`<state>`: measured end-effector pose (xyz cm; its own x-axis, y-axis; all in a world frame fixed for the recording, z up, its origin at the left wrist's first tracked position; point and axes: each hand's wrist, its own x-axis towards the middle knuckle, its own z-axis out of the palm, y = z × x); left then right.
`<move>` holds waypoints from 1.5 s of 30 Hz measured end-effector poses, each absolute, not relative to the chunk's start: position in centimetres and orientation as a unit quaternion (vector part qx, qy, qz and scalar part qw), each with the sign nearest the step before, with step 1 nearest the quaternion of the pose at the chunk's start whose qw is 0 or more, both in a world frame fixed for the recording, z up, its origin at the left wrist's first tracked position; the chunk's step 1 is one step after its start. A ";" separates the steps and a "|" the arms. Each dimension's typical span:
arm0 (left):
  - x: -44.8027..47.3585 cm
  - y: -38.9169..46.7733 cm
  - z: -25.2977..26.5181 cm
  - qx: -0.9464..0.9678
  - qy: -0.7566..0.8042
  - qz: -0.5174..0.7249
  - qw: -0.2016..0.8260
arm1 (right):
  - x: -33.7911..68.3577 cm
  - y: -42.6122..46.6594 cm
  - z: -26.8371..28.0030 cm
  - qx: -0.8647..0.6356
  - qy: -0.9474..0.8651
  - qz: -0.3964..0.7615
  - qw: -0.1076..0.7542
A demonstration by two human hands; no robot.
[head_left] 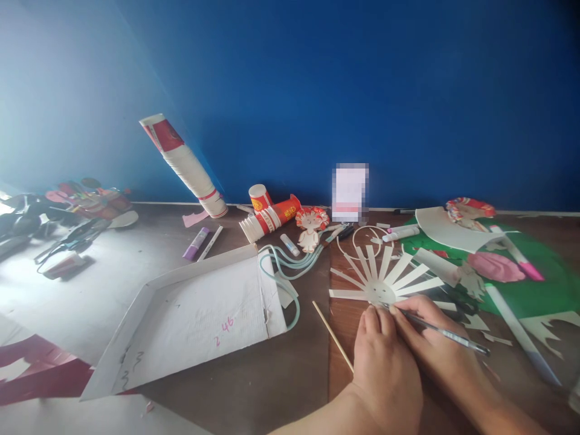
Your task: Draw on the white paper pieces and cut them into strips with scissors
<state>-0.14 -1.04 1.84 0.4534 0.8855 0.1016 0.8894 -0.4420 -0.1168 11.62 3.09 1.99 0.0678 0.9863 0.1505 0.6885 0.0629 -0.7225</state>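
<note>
Fringed paper cutout [380, 292]: on our worktop [336, 371] — our left hand [385, 356] at its lower edge, whether gripping we cannot tell.
Pen [461, 339]: pinched in our right hand [439, 353].

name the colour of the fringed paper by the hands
The fringed paper is white, shown in the head view.

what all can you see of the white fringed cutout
The white fringed cutout looks like paper or thin card, its rounded middle drawn with small facial marks, straight strips fanning outward. It lies face up on the brown table. The left hand covers part of its near side; the right hand holds a pen, its tip close by.
</note>
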 end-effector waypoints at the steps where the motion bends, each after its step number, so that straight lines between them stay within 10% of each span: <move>1: -0.1 -1.0 1.8 -0.848 -0.525 -0.015 0.074 | 11.6 3.1 2.0 -0.649 -0.645 0.221 0.338; 45: 0.0 -1.1 1.3 -0.842 -0.535 -0.033 0.070 | 11.7 3.1 1.7 -0.657 -0.643 0.210 0.332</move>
<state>0.04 -1.11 1.28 0.4263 0.8951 0.1305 0.9044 -0.4188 -0.0818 11.67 3.09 1.70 0.0834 0.9849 0.1517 0.7053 0.0492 -0.7072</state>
